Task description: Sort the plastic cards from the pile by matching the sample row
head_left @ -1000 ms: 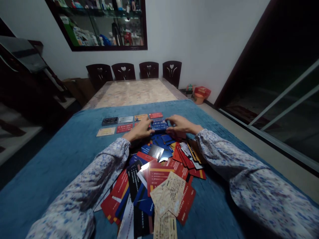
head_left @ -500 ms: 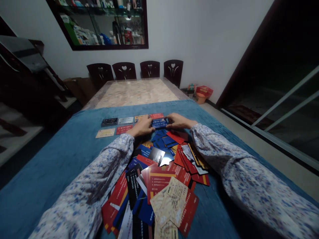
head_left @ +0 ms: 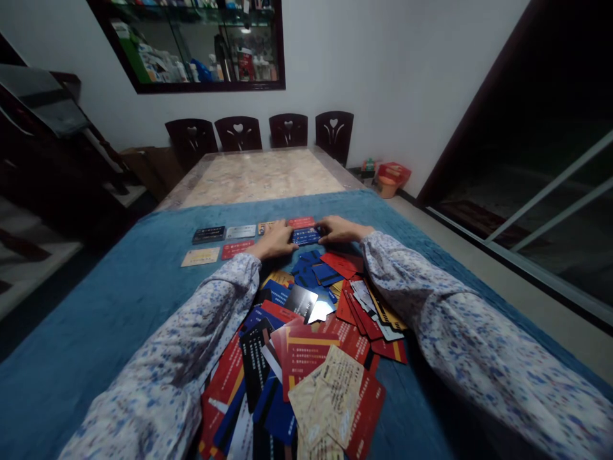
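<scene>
A blue card (head_left: pixel 306 236), at the top of what looks like a small stack, lies between my hands on the blue cloth. My left hand (head_left: pixel 276 241) closes on its left edge, and my right hand (head_left: pixel 339 230) grips its right edge. Just behind it lies a red card (head_left: pixel 301 222). To the left, black cards (head_left: pixel 209 234), a silver card (head_left: pixel 241 231), a cream card (head_left: pixel 200 256) and another red card (head_left: pixel 238 249) are laid in two rows. My left hand partly covers an orange card (head_left: pixel 265 227). Nearer me spreads a loose heap of mixed cards (head_left: pixel 311 348).
The blue cloth (head_left: pixel 110 306) covers the near part of the long table, whose marble-like top (head_left: pixel 261 169) shows beyond. Several dark chairs (head_left: pixel 238 134) stand at the far end. An orange bucket (head_left: pixel 387 186) sits on the floor at the right.
Both hands have drawn closer together around the blue card, which now sits lower and flatter against the cloth. Red cards under my right hand have come into view on the heap.
</scene>
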Action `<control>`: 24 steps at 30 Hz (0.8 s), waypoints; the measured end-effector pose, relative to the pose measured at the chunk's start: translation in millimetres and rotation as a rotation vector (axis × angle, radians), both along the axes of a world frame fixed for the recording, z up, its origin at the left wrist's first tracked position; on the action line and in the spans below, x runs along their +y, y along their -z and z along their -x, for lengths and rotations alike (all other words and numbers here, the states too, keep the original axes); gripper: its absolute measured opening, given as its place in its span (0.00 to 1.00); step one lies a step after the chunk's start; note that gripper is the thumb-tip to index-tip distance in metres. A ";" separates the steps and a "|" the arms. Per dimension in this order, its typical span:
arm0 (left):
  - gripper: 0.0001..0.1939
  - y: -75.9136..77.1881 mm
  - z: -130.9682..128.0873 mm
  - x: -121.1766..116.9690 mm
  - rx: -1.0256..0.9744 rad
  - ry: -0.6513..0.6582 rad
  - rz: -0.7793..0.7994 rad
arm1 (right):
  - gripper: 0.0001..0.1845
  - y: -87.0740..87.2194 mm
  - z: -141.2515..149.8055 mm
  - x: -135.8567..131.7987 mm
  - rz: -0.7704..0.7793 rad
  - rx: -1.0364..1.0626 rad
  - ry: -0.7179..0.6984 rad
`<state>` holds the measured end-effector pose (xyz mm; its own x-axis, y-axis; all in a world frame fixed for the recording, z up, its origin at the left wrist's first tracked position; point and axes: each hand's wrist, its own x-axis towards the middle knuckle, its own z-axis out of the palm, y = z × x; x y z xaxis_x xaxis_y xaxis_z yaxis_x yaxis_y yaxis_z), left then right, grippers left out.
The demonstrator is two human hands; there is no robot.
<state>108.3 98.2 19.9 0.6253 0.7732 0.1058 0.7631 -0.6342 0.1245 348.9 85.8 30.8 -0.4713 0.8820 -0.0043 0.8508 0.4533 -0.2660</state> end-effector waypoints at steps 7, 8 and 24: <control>0.19 -5.7 -4.8 -3.2 0.050 -0.027 0.035 | 0.24 0.7 1.4 4.4 0.044 -0.027 0.015; 0.19 -6.4 -5.2 -3.3 0.046 -0.025 0.038 | 0.24 0.8 1.6 5.1 0.048 -0.030 0.017; 0.24 -23.4 -13.2 -12.2 0.185 -0.074 0.077 | 0.23 3.7 2.7 11.4 0.098 -0.055 0.047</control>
